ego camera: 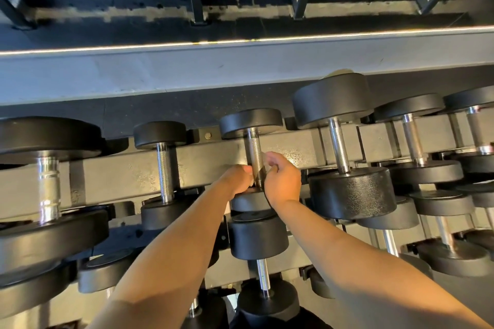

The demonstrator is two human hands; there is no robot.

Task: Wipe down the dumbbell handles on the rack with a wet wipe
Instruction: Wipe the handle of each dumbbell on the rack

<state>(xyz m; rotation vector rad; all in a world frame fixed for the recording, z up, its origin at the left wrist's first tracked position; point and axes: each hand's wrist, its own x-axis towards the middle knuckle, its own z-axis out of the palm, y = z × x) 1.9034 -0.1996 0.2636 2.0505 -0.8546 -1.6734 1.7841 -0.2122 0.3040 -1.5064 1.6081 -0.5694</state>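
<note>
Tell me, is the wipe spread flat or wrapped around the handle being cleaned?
Wrapped. The wet wipe curls around the handle, pinched from both sides by the left hand and right hand.

Bright, warm light from above; glare on chrome handles [49, 176], hard shadows on the floor [133, 2], wide-angle bending at edges, slightly soft.

A knurled steel dumbbell handle [255, 157] is seen between two black round heads on the top rack [203, 165] rail. A translucent wet wipe [260, 168] is wrapped around its lower part.
</note>
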